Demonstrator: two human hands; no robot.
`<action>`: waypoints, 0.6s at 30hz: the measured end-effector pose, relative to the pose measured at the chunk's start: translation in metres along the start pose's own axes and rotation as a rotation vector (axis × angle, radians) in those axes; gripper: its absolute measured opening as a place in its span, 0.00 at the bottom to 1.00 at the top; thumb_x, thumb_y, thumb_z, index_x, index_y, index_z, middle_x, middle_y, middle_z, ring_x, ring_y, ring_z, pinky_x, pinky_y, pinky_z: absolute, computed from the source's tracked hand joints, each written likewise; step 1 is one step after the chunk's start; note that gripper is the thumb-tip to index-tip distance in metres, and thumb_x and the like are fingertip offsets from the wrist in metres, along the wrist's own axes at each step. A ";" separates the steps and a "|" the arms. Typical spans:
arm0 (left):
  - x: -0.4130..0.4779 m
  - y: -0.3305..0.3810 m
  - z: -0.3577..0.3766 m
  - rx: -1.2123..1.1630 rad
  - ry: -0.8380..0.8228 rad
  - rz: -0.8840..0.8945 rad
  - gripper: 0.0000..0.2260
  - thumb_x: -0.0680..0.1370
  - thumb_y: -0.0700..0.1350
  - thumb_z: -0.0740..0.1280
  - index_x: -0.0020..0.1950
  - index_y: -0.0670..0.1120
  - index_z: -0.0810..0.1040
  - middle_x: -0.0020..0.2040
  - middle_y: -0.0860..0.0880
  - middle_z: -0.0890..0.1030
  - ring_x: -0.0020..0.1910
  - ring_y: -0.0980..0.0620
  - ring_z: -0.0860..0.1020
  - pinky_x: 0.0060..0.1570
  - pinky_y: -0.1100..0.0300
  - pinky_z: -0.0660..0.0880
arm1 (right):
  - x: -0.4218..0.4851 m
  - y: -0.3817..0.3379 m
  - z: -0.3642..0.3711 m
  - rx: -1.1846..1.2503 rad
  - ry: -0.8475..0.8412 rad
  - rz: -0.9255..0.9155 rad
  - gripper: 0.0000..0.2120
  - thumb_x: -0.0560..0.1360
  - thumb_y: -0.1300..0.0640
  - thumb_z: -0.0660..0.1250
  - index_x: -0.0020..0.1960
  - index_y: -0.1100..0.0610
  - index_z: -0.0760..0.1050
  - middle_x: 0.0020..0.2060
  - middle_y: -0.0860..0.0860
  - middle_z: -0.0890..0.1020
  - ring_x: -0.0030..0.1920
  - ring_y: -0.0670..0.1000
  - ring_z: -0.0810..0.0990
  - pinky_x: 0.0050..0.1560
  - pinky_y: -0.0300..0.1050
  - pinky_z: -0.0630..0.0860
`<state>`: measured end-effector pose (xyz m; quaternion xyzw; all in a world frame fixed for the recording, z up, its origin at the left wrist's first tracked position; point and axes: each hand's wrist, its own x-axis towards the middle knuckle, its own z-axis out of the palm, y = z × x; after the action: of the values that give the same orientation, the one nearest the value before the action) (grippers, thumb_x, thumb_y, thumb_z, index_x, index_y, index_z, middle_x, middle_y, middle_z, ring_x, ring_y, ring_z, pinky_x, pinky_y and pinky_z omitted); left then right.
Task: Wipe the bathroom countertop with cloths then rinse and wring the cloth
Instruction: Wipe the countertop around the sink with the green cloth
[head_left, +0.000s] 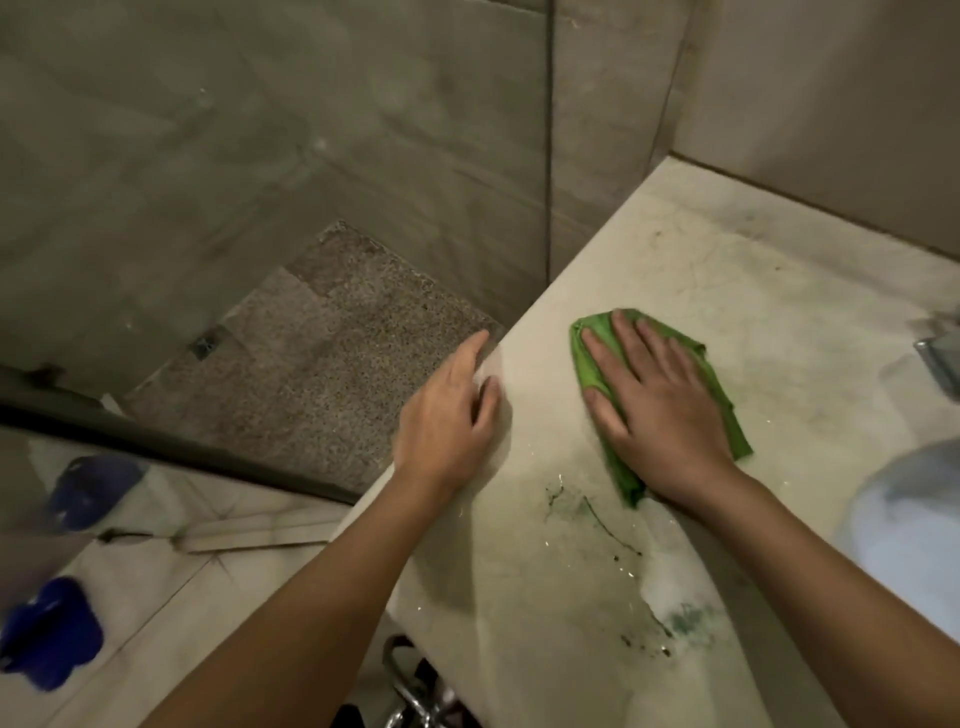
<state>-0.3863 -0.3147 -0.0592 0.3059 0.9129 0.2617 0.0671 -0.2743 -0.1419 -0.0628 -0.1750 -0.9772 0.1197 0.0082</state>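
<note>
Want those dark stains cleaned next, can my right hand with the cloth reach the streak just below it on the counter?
Probably yes. The right hand presses flat on the green cloth, and the dark streak lies on bare countertop just nearer you, nothing between. The left hand rests aside at the edge.

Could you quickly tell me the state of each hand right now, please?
Left hand: open, holding nothing, at the countertop edge.
Right hand: open, fingers flat, pressing the green cloth onto the countertop.
</note>
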 end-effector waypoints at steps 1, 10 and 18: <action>-0.007 -0.002 -0.005 -0.014 0.033 0.020 0.21 0.80 0.52 0.57 0.73 0.50 0.64 0.68 0.51 0.72 0.64 0.52 0.72 0.61 0.56 0.69 | -0.003 -0.001 -0.003 0.023 -0.021 -0.018 0.29 0.77 0.41 0.43 0.76 0.46 0.49 0.76 0.50 0.49 0.75 0.50 0.45 0.72 0.44 0.38; -0.086 -0.039 -0.027 0.176 -0.090 -0.087 0.28 0.78 0.60 0.45 0.75 0.51 0.59 0.69 0.48 0.71 0.65 0.47 0.72 0.59 0.50 0.70 | -0.006 -0.009 -0.020 0.338 0.171 0.132 0.20 0.80 0.53 0.58 0.70 0.56 0.67 0.67 0.54 0.70 0.67 0.55 0.67 0.64 0.43 0.60; -0.069 -0.036 -0.025 0.161 -0.148 -0.224 0.13 0.79 0.52 0.51 0.62 0.52 0.61 0.48 0.47 0.79 0.41 0.47 0.75 0.41 0.54 0.66 | 0.001 -0.039 0.007 0.067 0.061 0.030 0.26 0.79 0.46 0.44 0.76 0.53 0.54 0.75 0.52 0.56 0.75 0.52 0.52 0.74 0.49 0.46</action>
<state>-0.3564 -0.3905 -0.0594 0.2248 0.9520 0.1552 0.1383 -0.2892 -0.1789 -0.0600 -0.1931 -0.9692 0.1469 0.0421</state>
